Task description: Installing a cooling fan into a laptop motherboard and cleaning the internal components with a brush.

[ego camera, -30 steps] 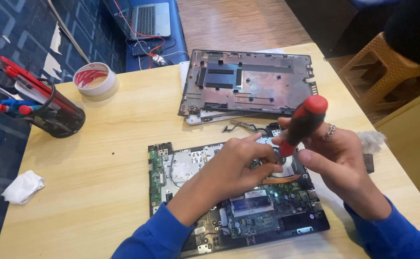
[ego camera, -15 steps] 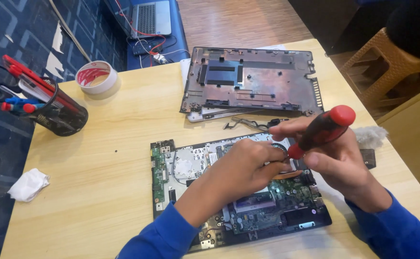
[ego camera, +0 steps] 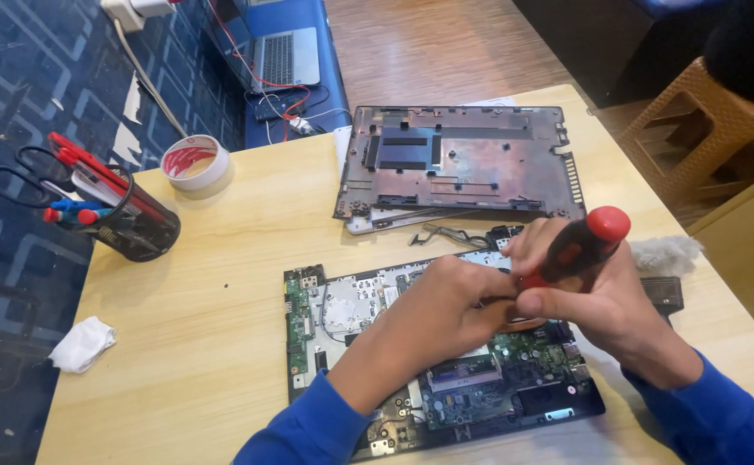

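Screwdriver [ego camera: 579,248] in the right hand [ego camera: 601,301], red-and-black handle tilted up to the right, fingers wrapped firmly round the grip. Its tip is hidden behind the left hand [ego camera: 446,301], which bears down on the middle of the board [ego camera: 351,301], fingers curled and pinched at the spot where the tip meets it; whether they grasp a screw there I cannot tell.

Progress, judging by the layout: the laptop is already opened up. The bottom cover [ego camera: 459,164] is off and lies at the far side of the worktop [ego camera: 222,284], inner face up, a dull coppery-grey panel with ribs, a dark patch and a vent grille on its right edge. A loose black cable [ego camera: 450,234] trails between cover and board. The green board with its metal shield, memory stick and black frame still sits whole, near the front edge, so work on the internals looks to be under way, not finished.

Around it: pale wooden worktop, smooth and matte. A tape roll [ego camera: 194,162] at the far left, a black mesh pen cup [ego camera: 131,226] bristling with scissors and red and blue pens, a crumpled white tissue [ego camera: 84,343] near the left edge, a fluffy grey cloth [ego camera: 665,254] just beyond the right hand.
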